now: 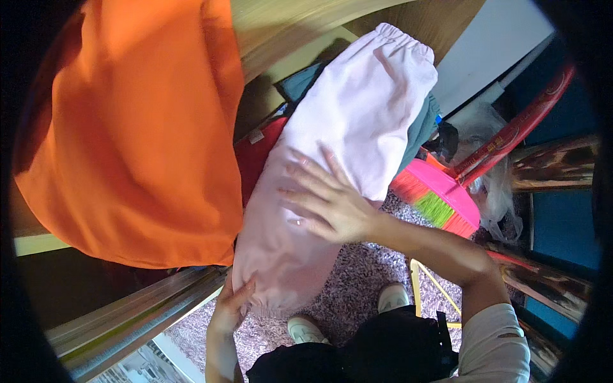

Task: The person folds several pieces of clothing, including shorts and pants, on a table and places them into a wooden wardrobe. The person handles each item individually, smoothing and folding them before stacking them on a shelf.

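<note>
A pale pink cloth sleeve-like piece point(354, 110) with elastic gathered ends lies diagonally in front of me. My right hand point(335, 206) rests on its middle, palm down with fingers spread. At its lower end, my left hand point(239, 294) grips the cloth edge, the thumb on top and the other fingers partly hidden. A dark green cloth point(420, 131) shows from beneath the pink one on the right, and a red cloth point(258, 148) lies partly hidden on its left. A large orange cloth point(148, 143) hangs at the left.
A pink broom head point(450, 191) with coloured bristles and a red handle point(517, 129) stands at the right beside clear plastic point(495, 191). Wooden furniture point(287, 28) borders the top. Below are a shaggy rug point(359, 277), my shoes and a yellow metal frame point(415, 287).
</note>
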`<state>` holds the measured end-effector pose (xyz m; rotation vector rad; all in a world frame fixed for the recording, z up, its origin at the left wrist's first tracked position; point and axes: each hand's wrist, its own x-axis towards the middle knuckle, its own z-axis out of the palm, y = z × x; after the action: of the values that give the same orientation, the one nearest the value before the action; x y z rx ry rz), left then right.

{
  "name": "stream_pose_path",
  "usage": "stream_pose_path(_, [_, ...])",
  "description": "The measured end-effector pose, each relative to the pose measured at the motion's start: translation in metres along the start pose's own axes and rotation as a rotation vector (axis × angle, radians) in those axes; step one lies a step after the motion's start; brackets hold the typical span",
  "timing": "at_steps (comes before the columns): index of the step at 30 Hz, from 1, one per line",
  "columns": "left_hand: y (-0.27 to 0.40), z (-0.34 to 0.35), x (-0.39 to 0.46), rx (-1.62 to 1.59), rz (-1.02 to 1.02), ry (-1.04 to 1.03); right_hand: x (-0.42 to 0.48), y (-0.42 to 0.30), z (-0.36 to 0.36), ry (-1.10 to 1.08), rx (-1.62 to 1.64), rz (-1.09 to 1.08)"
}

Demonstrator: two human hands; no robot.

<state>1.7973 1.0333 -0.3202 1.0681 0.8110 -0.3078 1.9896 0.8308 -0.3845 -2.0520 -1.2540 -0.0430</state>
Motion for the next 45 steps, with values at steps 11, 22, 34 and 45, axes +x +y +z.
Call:
stream_pose_path(11, [0.047, 0.108, -0.025, -0.274, 0.011, -0.193, -0.028, -0.006, 0.004, 0.153, 1.709, 0.566])
stream_pose_path(22, [0.052, 0.148, 0.071, 0.225, 0.497, 0.105, -0.052, -0.009, -0.035, 0.634, 1.452, 0.944])
stream_pose_path(34, [0.043, 0.105, 0.097, 0.472, 0.353, 0.199, -0.096, -0.062, 0.032, 0.685, 0.438, 0.721])
stream_pose_path(45, [0.039, 0.092, 0.137, 0.326, 0.492, 0.225, -0.066, -0.041, 0.038, 0.846, 0.266, 0.546])
